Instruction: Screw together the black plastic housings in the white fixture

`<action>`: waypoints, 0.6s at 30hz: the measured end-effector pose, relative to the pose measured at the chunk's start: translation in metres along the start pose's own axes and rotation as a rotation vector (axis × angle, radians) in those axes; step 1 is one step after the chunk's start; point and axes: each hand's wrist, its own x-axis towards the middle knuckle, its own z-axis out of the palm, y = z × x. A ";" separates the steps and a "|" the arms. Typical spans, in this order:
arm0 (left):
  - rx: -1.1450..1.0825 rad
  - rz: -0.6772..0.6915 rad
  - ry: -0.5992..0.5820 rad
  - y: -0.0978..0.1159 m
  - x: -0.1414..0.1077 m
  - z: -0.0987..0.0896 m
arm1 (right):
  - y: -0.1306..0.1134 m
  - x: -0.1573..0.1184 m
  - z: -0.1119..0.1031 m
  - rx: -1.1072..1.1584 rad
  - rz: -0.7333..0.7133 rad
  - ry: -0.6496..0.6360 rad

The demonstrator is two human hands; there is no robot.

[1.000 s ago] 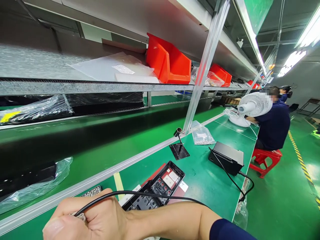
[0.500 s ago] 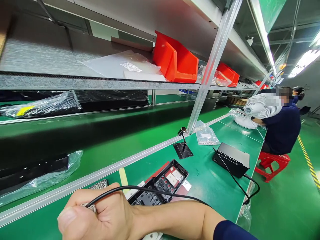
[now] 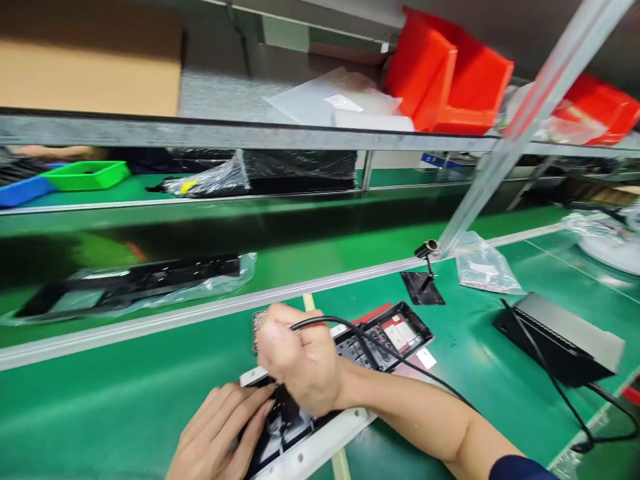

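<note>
My right hand [image 3: 300,360] is closed in a fist around a corded tool, whose body is hidden by my fingers; its black cable [image 3: 325,320] leaves the top of the fist and runs right over my forearm. Beneath that fist lies a long black plastic housing [image 3: 280,430] with inner ribs, in a white holder [image 3: 310,443]. My left hand [image 3: 225,427] grips the near left part of the housing, its fingertips brought together inside the edge. What the tool's tip touches is hidden. Farther right is the housing's other end, with red and white pieces in it.
A tray of small metal pieces [image 3: 259,327] sits behind my right hand. To the right stand a black tube holder [image 3: 425,273], a clear bag [image 3: 485,267] and a black box [image 3: 560,340] with cables. Red bins [image 3: 445,80] sit on the shelf above; a metal post [image 3: 490,180] rises at the bench's back.
My view has swung left and down. My right hand, still holding the tool, now lies over the black housing. My left hand has come into view at the housing's near end.
</note>
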 end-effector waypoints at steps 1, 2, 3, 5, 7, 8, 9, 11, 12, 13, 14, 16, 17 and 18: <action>-0.019 -0.051 -0.020 0.006 0.003 0.000 | -0.001 -0.001 -0.003 0.036 0.003 0.007; -0.041 -0.061 -0.029 0.012 0.007 0.001 | -0.002 -0.002 -0.007 0.069 0.006 0.015; -0.057 -0.062 -0.009 0.017 0.011 0.001 | -0.003 -0.003 -0.010 0.098 0.008 0.021; -0.075 -0.071 -0.005 0.026 0.019 0.002 | -0.006 -0.005 -0.015 0.155 0.009 0.031; -0.076 -0.087 -0.010 0.033 0.027 0.001 | -0.009 -0.007 -0.020 0.216 0.011 0.034; -0.074 -0.090 -0.015 0.036 0.030 0.000 | -0.011 -0.007 -0.022 0.240 0.011 0.034; -0.070 -0.090 -0.016 0.040 0.034 -0.001 | -0.012 -0.007 -0.023 0.259 0.010 0.035; -0.066 -0.080 -0.006 0.046 0.041 -0.003 | -0.016 -0.006 -0.026 0.283 0.002 0.043; -0.066 -0.076 0.001 0.048 0.043 -0.004 | -0.018 -0.006 -0.027 0.290 -0.004 0.049; -0.065 -0.072 0.008 0.050 0.046 -0.005 | -0.019 -0.005 -0.028 0.296 -0.011 0.054; -0.063 -0.070 0.013 0.051 0.047 -0.005 | -0.020 -0.005 -0.028 0.300 -0.017 0.056; -0.056 -0.069 0.017 0.053 0.049 -0.005 | -0.022 -0.004 -0.030 0.298 -0.020 0.055; -0.053 -0.069 0.019 0.054 0.050 -0.005 | -0.023 -0.004 -0.030 0.295 -0.020 0.053; -0.051 -0.068 0.021 0.054 0.050 -0.004 | -0.023 -0.004 -0.031 0.289 -0.019 0.052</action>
